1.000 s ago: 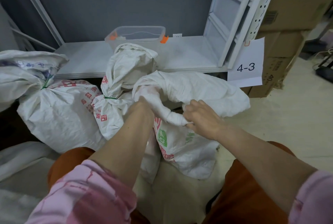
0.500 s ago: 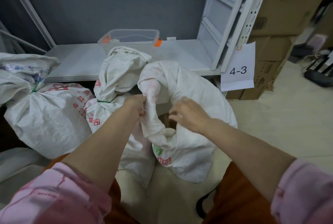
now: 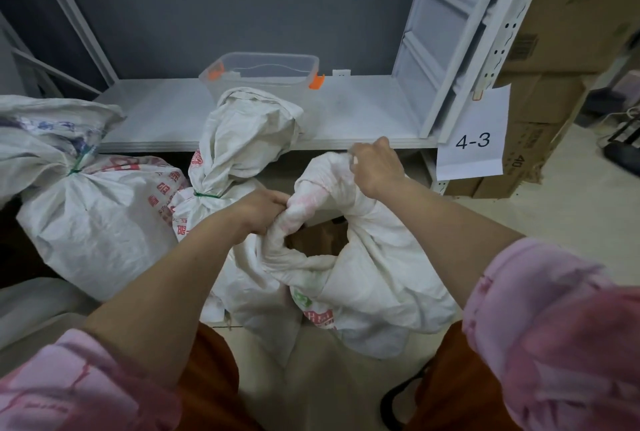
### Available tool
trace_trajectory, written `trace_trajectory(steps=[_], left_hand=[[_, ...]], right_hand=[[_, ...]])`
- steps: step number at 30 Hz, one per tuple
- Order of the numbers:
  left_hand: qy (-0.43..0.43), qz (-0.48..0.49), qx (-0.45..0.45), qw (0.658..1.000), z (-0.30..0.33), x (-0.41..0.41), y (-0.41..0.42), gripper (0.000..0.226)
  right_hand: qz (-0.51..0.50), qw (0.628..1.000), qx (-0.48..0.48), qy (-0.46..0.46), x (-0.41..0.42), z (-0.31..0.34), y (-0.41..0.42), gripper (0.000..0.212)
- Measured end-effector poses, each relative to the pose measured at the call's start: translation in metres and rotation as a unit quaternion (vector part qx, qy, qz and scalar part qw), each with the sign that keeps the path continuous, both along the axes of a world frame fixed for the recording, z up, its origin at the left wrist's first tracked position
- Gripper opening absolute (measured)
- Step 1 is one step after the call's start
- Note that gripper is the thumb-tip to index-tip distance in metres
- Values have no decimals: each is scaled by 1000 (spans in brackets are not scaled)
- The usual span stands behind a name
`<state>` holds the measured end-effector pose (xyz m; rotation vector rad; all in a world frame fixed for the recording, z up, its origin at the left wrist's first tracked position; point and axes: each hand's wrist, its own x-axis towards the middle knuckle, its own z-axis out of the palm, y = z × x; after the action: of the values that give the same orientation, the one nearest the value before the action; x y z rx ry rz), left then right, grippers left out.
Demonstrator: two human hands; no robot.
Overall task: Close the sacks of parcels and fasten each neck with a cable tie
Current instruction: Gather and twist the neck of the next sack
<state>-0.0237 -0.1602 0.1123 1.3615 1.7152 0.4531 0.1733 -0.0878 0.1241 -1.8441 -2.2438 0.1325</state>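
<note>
While the sack (image 3: 363, 278) on the floor gapes between them, the left hand (image 3: 263, 210) clenches its near rim and the right hand (image 3: 375, 163) pinches the far rim, farther from the body.

Left hand (image 3: 261, 210) clenched low, right hand (image 3: 375, 167) raised with fingers (image 3: 356, 153) pinched, both forearms outstretched.

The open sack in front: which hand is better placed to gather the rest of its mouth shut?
Probably the right hand. It holds the far rim of the open sack and can sweep it toward the left hand, which already clamps the bunched neck.
</note>
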Motion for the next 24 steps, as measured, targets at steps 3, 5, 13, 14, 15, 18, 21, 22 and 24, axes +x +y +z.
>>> trace_trajectory(steps=[3, 5, 13, 14, 15, 18, 21, 22, 24], left_hand=[[-6, -9, -17, 1000, -2, -4, 2, 33], [-13, -3, -24, 1000, -4, -6, 4, 32], [95, 1, 2, 995, -4, -7, 10, 32], [152, 33, 18, 988, -5, -10, 11, 29], [219, 73, 42, 972, -5, -12, 11, 30], [260, 125, 211, 934, -2, 0, 15, 40], [153, 60, 280, 946, 9, 32, 23, 39], [129, 28, 265, 955, 12, 42, 25, 41], [87, -20, 229, 969, 15, 56, 30, 38]], right_hand=[[16, 997, -74, 18, 5, -7, 11, 24], [19, 991, -120, 53, 9, -9, 19, 25], [99, 979, -174, 44, 16, -8, 28, 23], [92, 978, -173, 75, 18, -5, 28, 22], [84, 975, -177, 102, 19, -1, 28, 22], [64, 967, -205, 139, 22, 7, 29, 23], [69, 951, -245, 176, 21, 18, 27, 20], [71, 943, -263, 192, 22, 21, 26, 19], [72, 926, -299, 218, 25, 30, 21, 15]])
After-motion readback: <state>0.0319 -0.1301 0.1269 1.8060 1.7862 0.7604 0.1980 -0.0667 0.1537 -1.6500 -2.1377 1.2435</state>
